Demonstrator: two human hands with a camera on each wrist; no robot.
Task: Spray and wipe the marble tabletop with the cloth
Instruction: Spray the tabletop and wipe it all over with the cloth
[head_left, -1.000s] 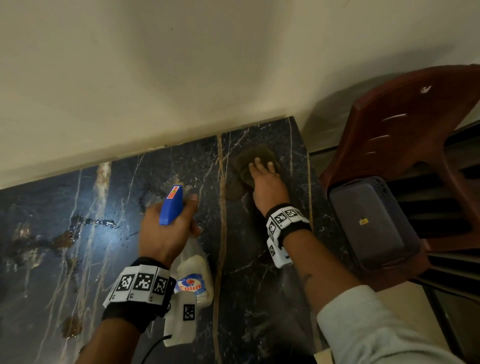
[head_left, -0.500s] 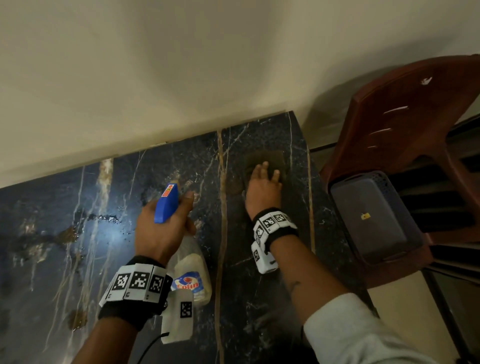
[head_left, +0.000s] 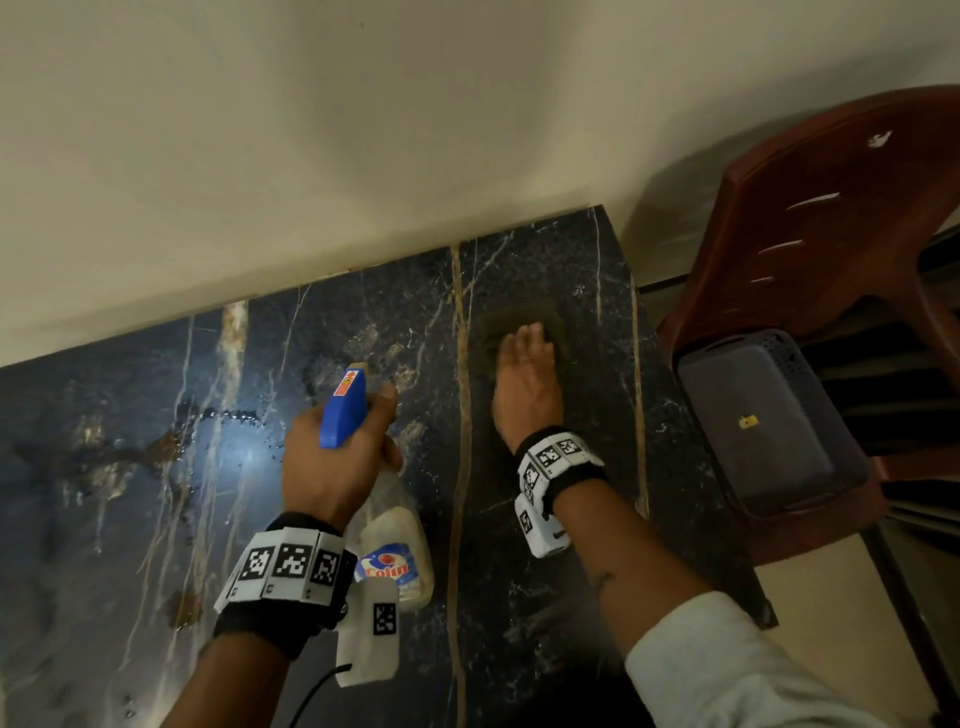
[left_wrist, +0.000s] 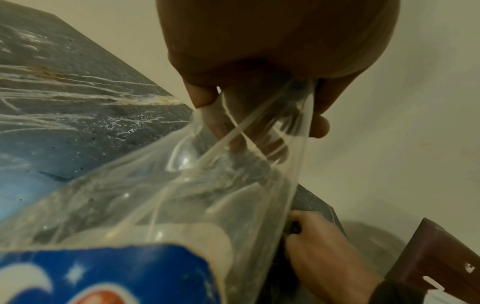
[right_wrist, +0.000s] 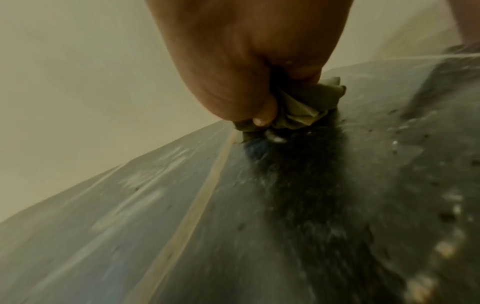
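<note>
The dark marble tabletop (head_left: 545, 571) has pale and gold veins. My right hand (head_left: 530, 374) presses a dark olive cloth (head_left: 498, 322) onto it near the far right corner, fingers laid over the cloth. In the right wrist view the cloth (right_wrist: 306, 102) is bunched under the palm and pinched by the thumb. A wiped dark streak trails behind it. My left hand (head_left: 332, 467) grips the neck of a clear spray bottle (head_left: 395, 551) with a blue trigger head (head_left: 343, 410). It holds the bottle above the marble, left of the gold vein. The bottle (left_wrist: 182, 195) fills the left wrist view.
A wet patch with droplets (head_left: 228, 415) lies on the marble left of the bottle. A cream wall (head_left: 363, 130) runs along the table's far edge. To the right stands a brown plastic chair (head_left: 831, 208) with a grey basket (head_left: 763, 415) on its seat.
My right hand has slid the cloth a little on the marble, slightly away from the wall, and its fingers have closed together. The left hand and bottle have hardly moved.
</note>
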